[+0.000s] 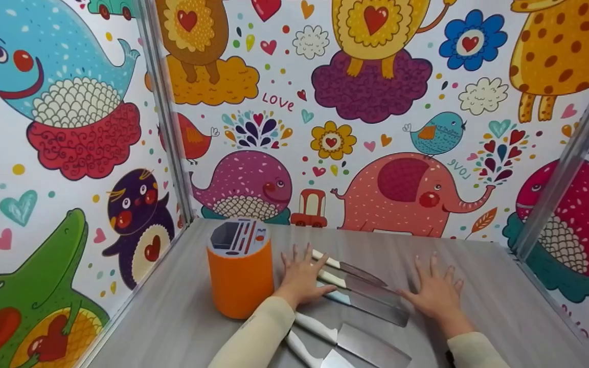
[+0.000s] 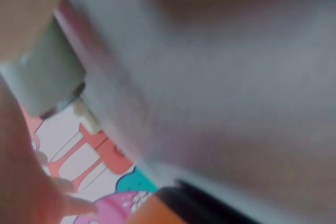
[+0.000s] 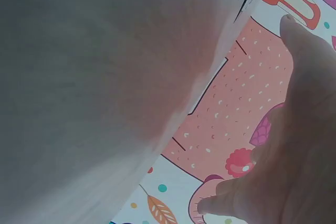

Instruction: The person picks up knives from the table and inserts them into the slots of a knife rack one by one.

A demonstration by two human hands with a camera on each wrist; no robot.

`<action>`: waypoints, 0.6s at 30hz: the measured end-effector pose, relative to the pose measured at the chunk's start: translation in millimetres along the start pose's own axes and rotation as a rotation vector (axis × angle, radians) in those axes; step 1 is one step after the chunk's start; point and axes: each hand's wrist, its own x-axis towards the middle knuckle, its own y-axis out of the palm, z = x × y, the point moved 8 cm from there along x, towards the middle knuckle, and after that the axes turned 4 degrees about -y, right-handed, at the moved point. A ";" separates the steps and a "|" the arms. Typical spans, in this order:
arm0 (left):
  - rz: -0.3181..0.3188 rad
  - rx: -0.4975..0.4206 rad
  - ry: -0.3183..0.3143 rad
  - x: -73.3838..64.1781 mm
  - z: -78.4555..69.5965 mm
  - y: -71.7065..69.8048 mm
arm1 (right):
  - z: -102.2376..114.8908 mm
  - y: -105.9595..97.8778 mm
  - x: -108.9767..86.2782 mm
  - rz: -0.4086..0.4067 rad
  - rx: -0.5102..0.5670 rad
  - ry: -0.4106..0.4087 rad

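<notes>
In the head view my left hand [image 1: 300, 278] has its fingers spread beside the handles of several knives. Its thumb lies near or over one pale handle; whether it touches is unclear. My right hand [image 1: 438, 295] is spread too, just right of the blade tips, and holds nothing. Farthest back lies a pointed knife [image 1: 363, 272]; nearer me are a broader knife [image 1: 376, 295], a square-ended knife [image 1: 379, 309] and a cleaver [image 1: 371, 343]. The nearest white-handled knife [image 1: 302, 348] is cut off by the frame. An orange knife block [image 1: 241, 281] stands left of my left hand.
The block's grey top [image 1: 238, 237] has slots and a larger opening. A grey wood-look table [image 1: 172, 317] bears everything. Walls with cartoon animal prints [image 1: 294, 133] enclose it behind and at both sides, with metal posts [image 1: 164, 112] in the corners.
</notes>
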 end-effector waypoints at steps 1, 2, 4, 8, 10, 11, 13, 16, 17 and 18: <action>-0.002 0.011 0.009 -1.1 -0.1 -0.4 | 2.5 0.7 -0.9 -0.002 -0.001 -0.008; -0.005 0.020 0.019 -2.3 -0.7 -0.6 | 4.8 1.9 -2.1 -0.001 -0.002 -0.014; -0.014 0.029 0.041 -2.1 -4.5 -2.1 | 8.2 0.9 -3.5 -0.002 0.000 -0.027; -0.019 0.013 0.060 -3.6 -13.8 -8.8 | 16.8 -3.1 -7.8 0.009 0.015 -0.015; -0.037 -0.012 0.061 -7.7 -16.8 -17.3 | 27.9 -6.1 -12.6 0.002 0.024 -0.006; -0.043 -0.018 0.058 -10.1 -17.9 -23.3 | 35.7 -7.6 -15.6 -0.004 0.027 -0.006; -0.061 -0.032 0.051 -15.5 -19.5 -38.4 | 55.3 -12.0 -22.0 -0.014 0.034 -0.014; -0.096 -0.058 0.053 -26.8 -23.1 -67.3 | 90.8 -25.8 -29.7 -0.053 0.044 -0.052; -0.113 -0.068 0.062 -32.0 -25.2 -78.0 | 103.2 -32.1 -31.7 -0.073 0.045 -0.072; -0.135 -0.081 0.076 -37.9 -27.7 -88.9 | 115.6 -39.4 -33.4 -0.097 0.061 -0.094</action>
